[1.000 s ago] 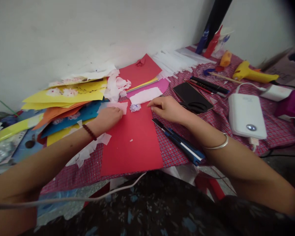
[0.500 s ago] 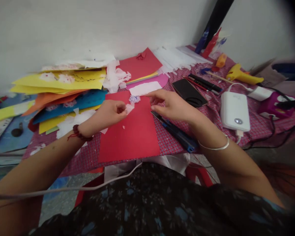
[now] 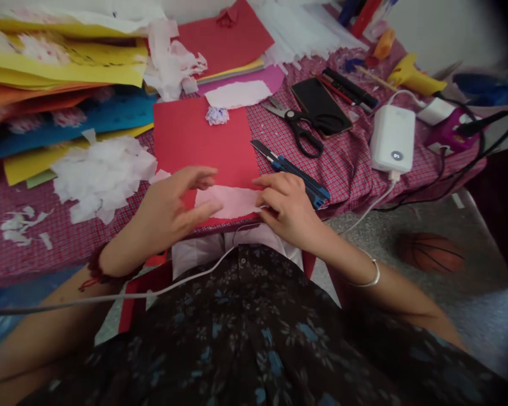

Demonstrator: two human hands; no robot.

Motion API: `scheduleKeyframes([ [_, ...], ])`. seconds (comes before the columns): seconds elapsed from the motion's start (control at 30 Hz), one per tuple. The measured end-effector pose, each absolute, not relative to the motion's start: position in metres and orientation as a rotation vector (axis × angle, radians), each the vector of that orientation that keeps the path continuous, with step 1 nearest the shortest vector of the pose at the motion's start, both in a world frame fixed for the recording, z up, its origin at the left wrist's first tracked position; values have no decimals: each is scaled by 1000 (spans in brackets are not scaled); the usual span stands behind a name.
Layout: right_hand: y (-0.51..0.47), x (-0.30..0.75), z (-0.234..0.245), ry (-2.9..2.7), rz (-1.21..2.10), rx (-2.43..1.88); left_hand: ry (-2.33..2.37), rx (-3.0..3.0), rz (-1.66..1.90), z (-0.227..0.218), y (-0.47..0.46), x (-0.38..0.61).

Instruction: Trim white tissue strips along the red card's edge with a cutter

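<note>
A thin pale pink piece of paper (image 3: 231,201) lies at the near edge of a red card sheet (image 3: 203,141) on the checked tablecloth. My left hand (image 3: 173,206) rests on the left end of the pink piece with its fingers stretched out flat. My right hand (image 3: 285,203) has its fingers curled and pinches the right end of the same piece. A small crumpled white and purple paper ball (image 3: 217,115) sits at the far edge of the red sheet.
A blue craft knife (image 3: 294,168) lies just right of the red sheet, with scissors (image 3: 298,127), a phone (image 3: 320,106) and a white power bank (image 3: 393,138) beyond. White tissue scraps (image 3: 101,176) and stacked coloured paper (image 3: 63,67) fill the left. A basketball (image 3: 429,252) lies on the floor.
Both hands have come back from the far edge of the red sheet to its near edge. A pink paper piece now lies under them. The camera has tipped down.
</note>
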State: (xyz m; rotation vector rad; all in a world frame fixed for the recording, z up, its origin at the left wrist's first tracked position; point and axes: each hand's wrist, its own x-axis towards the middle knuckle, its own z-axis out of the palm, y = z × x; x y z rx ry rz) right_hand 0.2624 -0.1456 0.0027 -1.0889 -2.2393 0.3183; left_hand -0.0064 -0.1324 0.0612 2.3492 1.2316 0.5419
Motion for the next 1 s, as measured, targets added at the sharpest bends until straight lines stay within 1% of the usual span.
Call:
scheduleKeyframes([
  [0.1,-149,270,-8,-2211,248,-1069,1134,2641,525,45,-144,-27],
  [0.23,-153,272,-15,-2193,199,-1085,1014,2909,469,27,-153,-23],
  [0.37,-156,266,-14,-2174,152,-1020,944,2936,498,22,-149,-2],
  [0.5,-156,264,-14,-2091,168,-991,999,2927,541,19,-141,11],
  [0.67,-153,262,-15,-2042,203,-986,1136,3084,607,19,-141,1],
  [0.8,-152,256,-14,-2126,170,-992,1231,3151,638,25,-161,-13],
  [0.9,-152,255,-12,-2189,208,-960,1260,3051,597,23,-178,-24],
  [1.0,-153,257,-8,-2193,325,-978,1275,2845,614,16,-184,-36],
])
